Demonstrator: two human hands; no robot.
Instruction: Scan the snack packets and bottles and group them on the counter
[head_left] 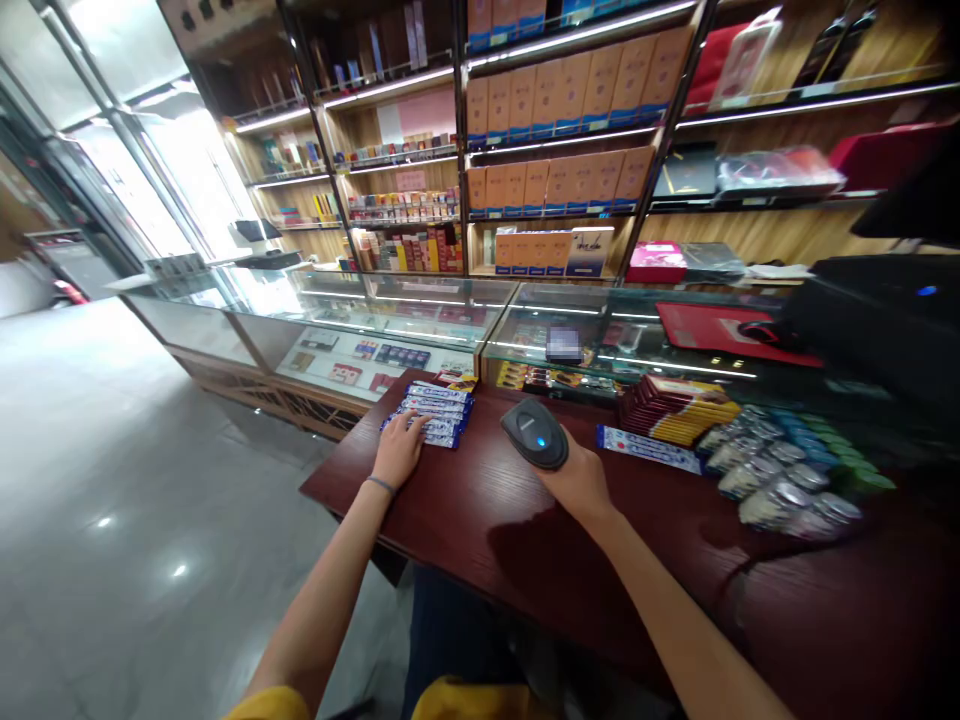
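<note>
Stacked cartons (435, 412) left on table (480, 520), scanner (535, 433) right of them, glass counter (390, 320) behind.

A dark red desk (465, 520) carries red-and-gold cartons (679, 408) at two o'clock, silver packets (780, 480) beyond; glass display cases (360, 320) at twelve o'clock.

- The table (480, 520) under both hands is dark red wood with a fine grain and a soft shine.
- The scanner (534, 433) in the right hand (581, 482) is smooth black plastic.
- The long boxes (435, 410) under the left hand (397, 450) are glossy card.
- The counter (420, 310) beyond the hands is clear, shiny glass.
</note>
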